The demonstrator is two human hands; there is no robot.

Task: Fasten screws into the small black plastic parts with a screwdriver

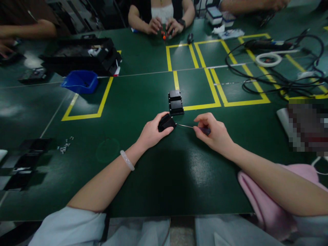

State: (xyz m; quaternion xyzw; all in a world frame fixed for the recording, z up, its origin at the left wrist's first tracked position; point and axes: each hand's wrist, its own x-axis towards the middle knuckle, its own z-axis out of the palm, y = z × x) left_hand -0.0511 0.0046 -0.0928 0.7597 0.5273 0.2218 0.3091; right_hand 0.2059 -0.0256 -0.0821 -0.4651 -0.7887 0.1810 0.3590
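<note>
My left hand [156,130] is closed round a small black box [167,123] with a screw at its corner. In my right hand [210,131] is a screwdriver [185,126], gripped by its dark handle. Its thin metal shaft points left, and the tip meets the right side of the box at the screw. Just beyond the box, two similar black boxes [176,106] with silver screws along their sides stand one behind the other on the green table [143,92]. Several loose screws [65,146] are scattered to the left.
Dark flat parts [28,160] lie at far left. A blue tray [80,82] stands before stacked black trays [84,54]. Black cables [269,82] coil at right. Pink cloth [266,194] lies under my right forearm. Across the table, a person's hands [165,28] hold a small orange-red item.
</note>
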